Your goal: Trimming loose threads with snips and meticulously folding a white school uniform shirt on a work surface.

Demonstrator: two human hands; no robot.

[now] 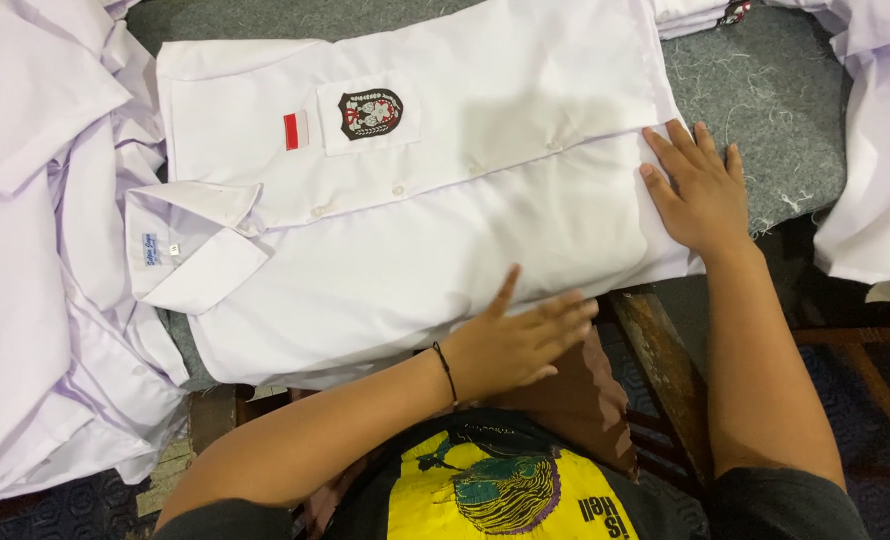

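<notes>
we find a white buttoned shirt (415,210) laid flat on the grey counter (765,90), collar to the left. our left hand (510,340) rests flat, fingers released, on its near edge; our right hand (700,190) presses flat at its hem. more white shirts (35,250) lie alongside.
</notes>
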